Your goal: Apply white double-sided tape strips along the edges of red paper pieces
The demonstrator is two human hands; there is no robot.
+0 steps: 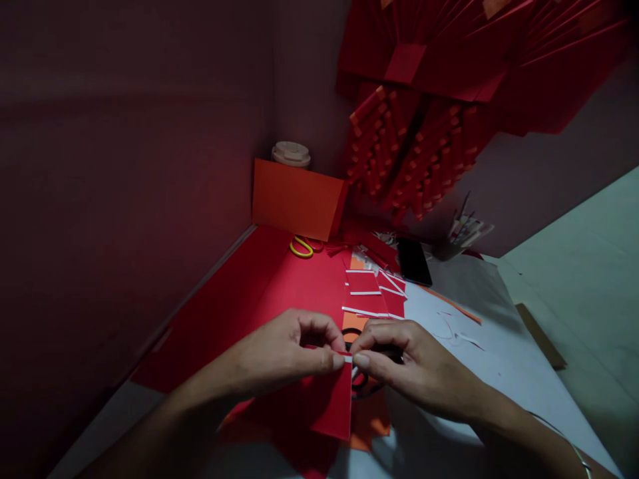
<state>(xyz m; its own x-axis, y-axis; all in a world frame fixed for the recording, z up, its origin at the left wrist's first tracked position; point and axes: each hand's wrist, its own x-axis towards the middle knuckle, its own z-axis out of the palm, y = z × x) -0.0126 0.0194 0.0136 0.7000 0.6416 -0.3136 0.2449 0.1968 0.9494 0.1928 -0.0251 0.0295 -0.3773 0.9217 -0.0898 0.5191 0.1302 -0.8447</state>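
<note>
My left hand (287,349) and my right hand (407,362) meet at the middle, both pinching the top edge of a red paper piece (332,402) that hangs down from the fingertips. A thin white strip runs along that edge between my thumbs. Black-handled scissors (367,386) lie under my right hand, partly hidden. Just beyond my fingers sits a pile of red paper pieces with white strips (372,289).
Large red sheets (259,293) cover the left of the work surface; white paper (479,359) covers the right. Yellow-handled scissors (302,247), a black phone (413,261), an upright red card (297,198) and a lidded jar (291,154) stand farther back. Red folded-paper decorations (424,146) hang above.
</note>
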